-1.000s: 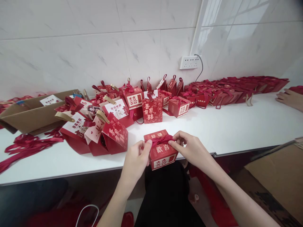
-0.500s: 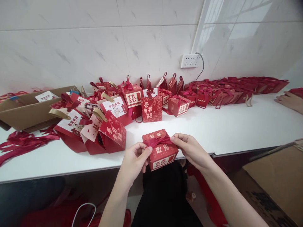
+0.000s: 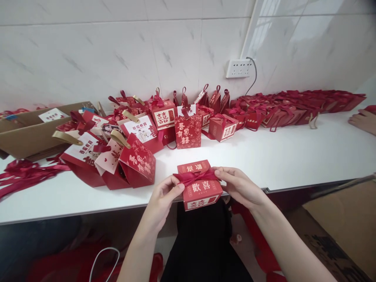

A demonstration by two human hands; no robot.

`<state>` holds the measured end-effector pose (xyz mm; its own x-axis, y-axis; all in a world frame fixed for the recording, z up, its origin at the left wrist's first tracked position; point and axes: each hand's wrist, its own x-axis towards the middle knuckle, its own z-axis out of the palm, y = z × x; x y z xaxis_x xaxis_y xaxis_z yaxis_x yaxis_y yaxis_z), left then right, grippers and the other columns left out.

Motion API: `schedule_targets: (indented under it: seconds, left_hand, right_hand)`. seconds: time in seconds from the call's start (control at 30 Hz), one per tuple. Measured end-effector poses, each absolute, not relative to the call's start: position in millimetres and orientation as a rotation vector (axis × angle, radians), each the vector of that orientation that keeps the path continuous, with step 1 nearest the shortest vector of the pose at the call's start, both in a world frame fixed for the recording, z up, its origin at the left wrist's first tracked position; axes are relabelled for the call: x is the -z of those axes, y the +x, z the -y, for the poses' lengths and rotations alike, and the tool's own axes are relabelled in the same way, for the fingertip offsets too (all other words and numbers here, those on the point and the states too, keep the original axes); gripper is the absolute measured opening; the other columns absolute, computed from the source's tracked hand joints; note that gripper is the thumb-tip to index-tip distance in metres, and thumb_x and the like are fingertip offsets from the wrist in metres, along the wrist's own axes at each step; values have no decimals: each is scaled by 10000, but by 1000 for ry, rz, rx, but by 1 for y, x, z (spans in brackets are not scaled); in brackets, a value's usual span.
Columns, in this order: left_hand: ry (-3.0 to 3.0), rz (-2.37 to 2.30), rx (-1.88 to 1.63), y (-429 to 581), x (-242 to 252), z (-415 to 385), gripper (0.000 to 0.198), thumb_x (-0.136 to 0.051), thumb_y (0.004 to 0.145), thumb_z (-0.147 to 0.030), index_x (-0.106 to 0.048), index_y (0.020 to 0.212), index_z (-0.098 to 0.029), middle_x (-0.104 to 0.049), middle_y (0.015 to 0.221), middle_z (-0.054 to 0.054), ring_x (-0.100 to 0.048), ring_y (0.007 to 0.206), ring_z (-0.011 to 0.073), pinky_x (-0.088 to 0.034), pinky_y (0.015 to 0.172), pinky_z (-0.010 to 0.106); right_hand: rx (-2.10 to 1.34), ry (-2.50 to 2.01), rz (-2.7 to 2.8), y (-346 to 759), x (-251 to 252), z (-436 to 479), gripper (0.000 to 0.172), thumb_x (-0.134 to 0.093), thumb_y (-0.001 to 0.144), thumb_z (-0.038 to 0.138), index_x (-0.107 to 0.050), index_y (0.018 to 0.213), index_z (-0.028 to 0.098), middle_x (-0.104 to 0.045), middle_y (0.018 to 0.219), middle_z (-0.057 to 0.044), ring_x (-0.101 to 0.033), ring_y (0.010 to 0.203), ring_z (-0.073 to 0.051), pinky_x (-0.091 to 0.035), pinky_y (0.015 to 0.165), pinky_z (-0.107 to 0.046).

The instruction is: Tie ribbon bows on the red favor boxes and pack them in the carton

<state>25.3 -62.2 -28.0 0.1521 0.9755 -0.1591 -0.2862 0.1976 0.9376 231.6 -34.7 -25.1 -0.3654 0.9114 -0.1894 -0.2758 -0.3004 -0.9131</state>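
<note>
**A:** what's that red gift box [image 3: 200, 191] say?
**B:** "歡喜". it's at the white table [image 3: 293, 156], near edge. left hand [image 3: 162, 199] pinches its ribbon [image 3: 192, 177] at 9 o'clock, right hand [image 3: 239, 186] pinching at 3.

Left grip [image 3: 164, 197] and right grip [image 3: 239, 186] are going bare, forearms [image 3: 283, 243] showing uncovered to frame edge. Person is wearing a black garment [image 3: 205, 243] across the lap.

On your table [image 3: 293, 156] you had gift bags [image 3: 129, 156] clustered, flat bags [image 3: 293, 105] rowed along the wall [image 3: 88, 51], loose ribbons [image 3: 23, 174] beside a cardboard box [image 3: 32, 135], a socket [image 3: 239, 67] above.
</note>
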Motion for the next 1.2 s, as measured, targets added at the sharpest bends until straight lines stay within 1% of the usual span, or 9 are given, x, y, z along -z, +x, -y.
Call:
schedule_targets:
  seconds: [0.13, 0.33, 0.43, 0.53, 0.6, 0.77, 0.93, 1.03, 1.2]
  left_hand:
    - [882, -924, -1124, 25, 35, 63, 303, -725, 672, -327, -476, 628, -161, -574, 676, -12, -507, 649, 96, -393, 606, 187]
    - [962, -927, -1158, 24, 40, 66, 283, -700, 691, -319, -476, 620, -160, -539, 701, -14, -482, 669, 100, -374, 602, 196]
    - [998, -977, -1178, 25, 40, 64, 259, -663, 717, -319, -468, 641, -167, -527, 688, -23, -464, 660, 98, -363, 608, 201]
    - [1040, -1012, -1193, 27, 39, 58, 241, -642, 717, -299, -452, 638, -171, -488, 641, -40, -426, 625, 89, -342, 594, 197]
    - [1079, -1030, -1219, 29, 39, 53, 224, -625, 714, -277, -447, 628, -172, -466, 635, -45, -414, 618, 87, -337, 591, 196]
    - [1192, -1093, -1278, 32, 37, 45, 179, -574, 714, -250, -444, 618, -174, -458, 691, -30, -428, 648, 99, -357, 596, 206]
    - [1361, -1223, -1384, 38, 38, 52, 142, -532, 705, -207, -435, 605, -179, -518, 842, 12, -510, 832, 144, -430, 731, 237]
    - [1398, -1275, -1451, 43, 39, 58, 122, -511, 695, -182, -423, 611, -184, -541, 924, 37, -530, 923, 171, -448, 801, 271]
    - [1404, -1297, -1466, 47, 41, 60, 114, -493, 709, -178, -408, 635, -193, -549, 940, 47, -541, 934, 181, -464, 805, 293]
  right_hand:
    - [-1824, -883, 1052, 233, 30, 38, 192, -694, 725, 358, -673, 712, 167, -617, 1119, -64, -590, 934, -190, -445, 812, -304]
    - [-1807, -941, 1158, 243, 35, 34, 317, -708, 686, 420, -583, 569, 154, -619, 1096, -89, -579, 985, -244, -439, 847, -372]
    - [-1435, -1179, 1416, 250, 20, 24, 304, -698, 685, 459, -590, 639, 178, -633, 1017, -86, -548, 1047, -266, -391, 919, -415]
    - [-814, -1323, 1672, 242, -7, 10, 229, -664, 718, 429, -648, 772, 206, -579, 1113, -89, -484, 1137, -271, -343, 971, -436]
    - [-639, -1284, 1915, 227, -23, 1, 185, -637, 748, 386, -676, 770, 206, -551, 1160, -91, -485, 1135, -258, -343, 974, -411]
    - [-955, -1077, 2425, 193, -33, -17, 134, -652, 732, 314, -691, 696, 191, -656, 932, -50, -581, 950, -214, -433, 809, -306]
    - [-1233, -1141, 2224, 190, -23, -24, 168, -632, 735, 326, -669, 703, 166, -665, 758, -16, -581, 720, -145, -433, 665, -257]
    - [-1261, -1218, 2111, 191, -23, -23, 170, -628, 740, 320, -663, 706, 158, -656, 725, -11, -556, 661, -123, -418, 621, -243]
    - [-1147, -1306, 2058, 185, -19, -26, 187, -616, 759, 326, -639, 684, 156, -640, 677, -11, -538, 610, -120, -412, 590, -248]
